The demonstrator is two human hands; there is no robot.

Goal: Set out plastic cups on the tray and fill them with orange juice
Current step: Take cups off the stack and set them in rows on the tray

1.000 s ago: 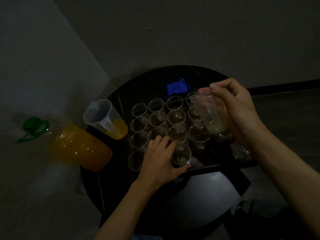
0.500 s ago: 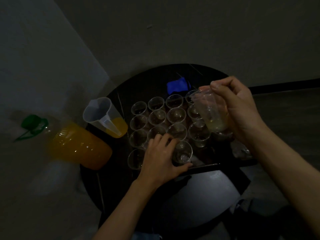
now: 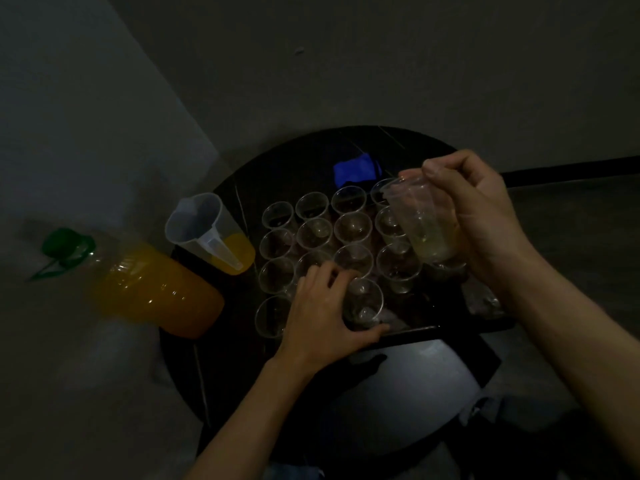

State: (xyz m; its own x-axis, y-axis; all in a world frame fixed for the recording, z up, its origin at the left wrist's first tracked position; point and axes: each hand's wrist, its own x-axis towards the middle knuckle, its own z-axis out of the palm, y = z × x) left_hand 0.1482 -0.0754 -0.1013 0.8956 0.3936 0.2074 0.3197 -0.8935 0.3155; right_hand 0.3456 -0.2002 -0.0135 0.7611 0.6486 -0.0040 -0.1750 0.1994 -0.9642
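Right hand (image 3: 485,230): gripping stack (image 3: 420,220), leaning, mouth pointing upper-left.
Left hand (image 3: 322,323): curling round upright cup (image 3: 363,303) on tray (image 3: 450,329).
Hidden: dimness obscuring tray edges.

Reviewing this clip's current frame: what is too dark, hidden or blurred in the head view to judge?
Head view, all dim:
- Raised cup in the right hand: single or nested stack, overlapping clear walls hide it.
- Cups beneath the left hand, which grips the front cup: covered by its fingers.
- Blue object behind the cups: too dark to identify.
- Juice bottle: blurred; cap state unclear.
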